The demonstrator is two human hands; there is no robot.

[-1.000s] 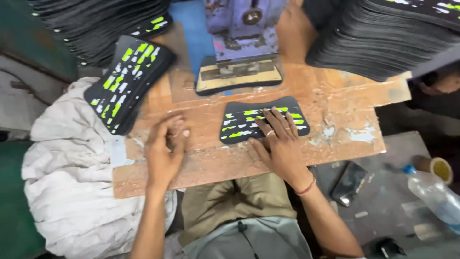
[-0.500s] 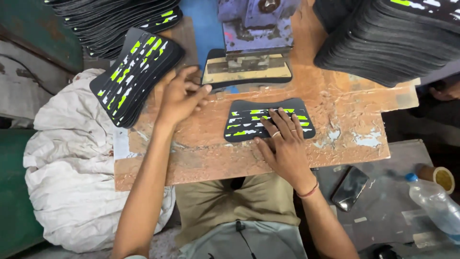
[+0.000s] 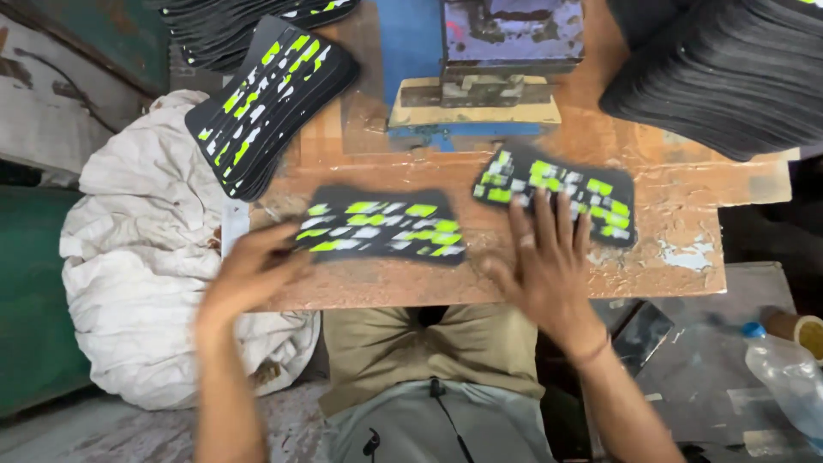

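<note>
Left hand (image 3: pixel 249 274) pinches left end of near sheet (image 3: pixel 381 225), long axis 3–9 o'clock; right hand (image 3: pixel 549 261), fingers spread, flat on far sheet (image 3: pixel 557 189) at 1 o'clock on desk (image 3: pixel 669 214); we judge left nearer.

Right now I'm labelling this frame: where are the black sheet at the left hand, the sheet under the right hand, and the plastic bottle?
Left black sheet (image 3: pixel 377 225), head view, its middle.
Right black sheet (image 3: pixel 566 184), head view, upper middle.
Plastic bottle (image 3: pixel 784 373), head view, its body.
</note>
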